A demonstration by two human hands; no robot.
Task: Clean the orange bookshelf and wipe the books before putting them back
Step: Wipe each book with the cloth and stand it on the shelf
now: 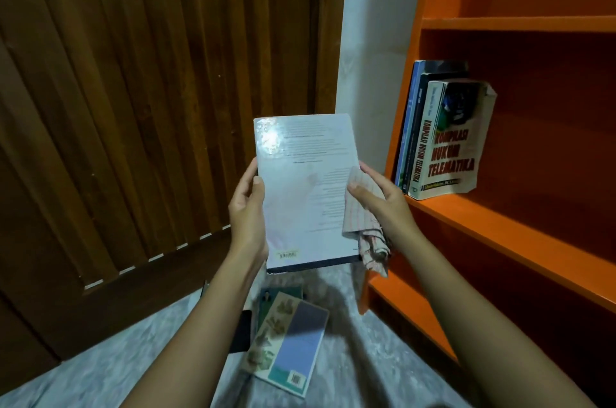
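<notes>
Item: pale book (306,194), held in mid-air between both hands, in front of the wooden door (150,107) and just left of the orange bookshelf (500,221).

Grip: the left hand (248,204) clasps the left edge, thumb on the cover. The right hand (383,204) pinches a checked cloth (366,227) against the right edge, thumb on top; the cloth's loose end hangs past the lower corner.

Orientation: long axis roughly upright, top leaning slightly left. The back cover faces the camera, with a barcode label at the lower left.

Surroundings: three books stand upright at the left end of the middle shelf, the outermost a white volume (446,147) titled "Kompilasi Hukum Telematika". On the grey floor (100,374) directly under the held book lies a stack of books (290,341), beside a dark flat object (241,331). The forearms partly cover both.
</notes>
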